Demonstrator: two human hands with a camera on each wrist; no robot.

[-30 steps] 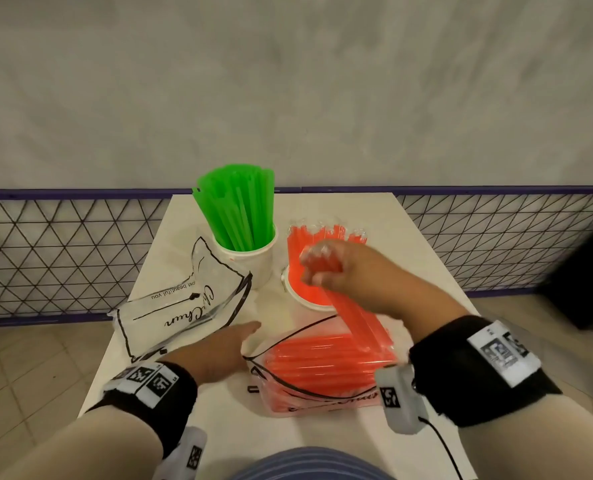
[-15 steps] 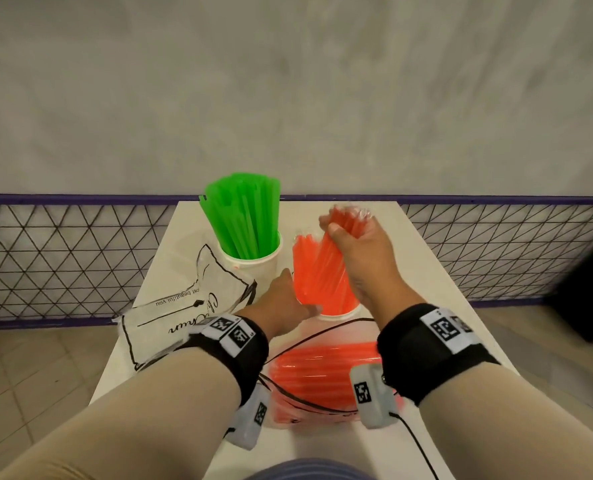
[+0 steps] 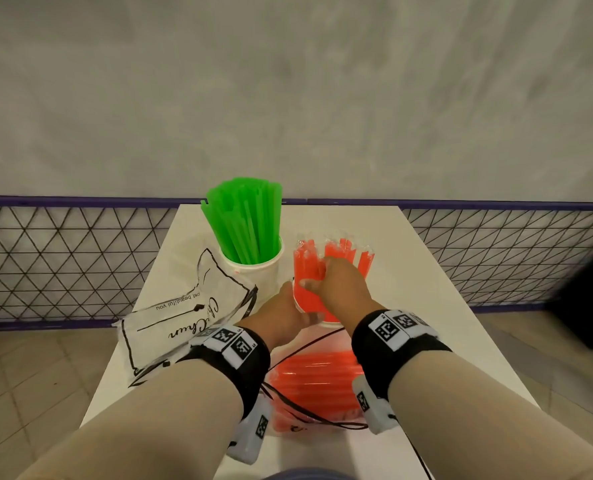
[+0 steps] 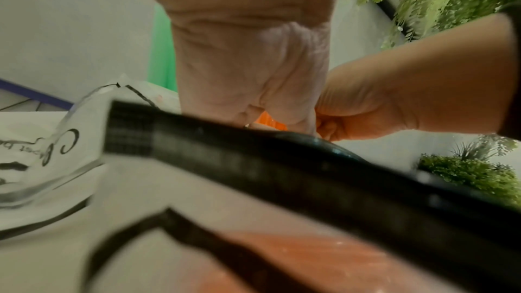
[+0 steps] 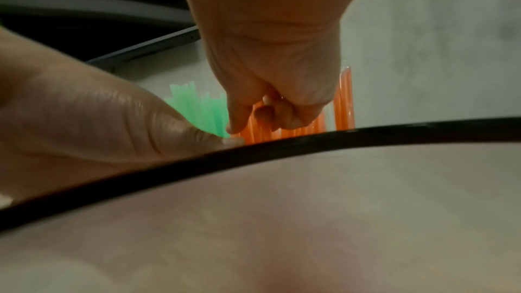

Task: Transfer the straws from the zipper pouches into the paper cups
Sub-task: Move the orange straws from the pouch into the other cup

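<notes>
Standing in the cup (image 3: 326, 322), orange straws (image 3: 310, 268) pinched by right grip (image 3: 340, 285), left grip (image 3: 284, 317) seemingly cupping it.

Green straws (image 3: 244, 220), orange straws (image 3: 308, 271), white cups (image 3: 253, 275), seemingly black-lettered pouch (image 3: 184, 317)

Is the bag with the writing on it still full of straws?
No, in the head view the bag with writing lies flat with no straws showing inside, and the green straws stand in a cup.

Orange straws (image 3: 310, 271) lower (into cup (image 3: 322, 317))
</notes>
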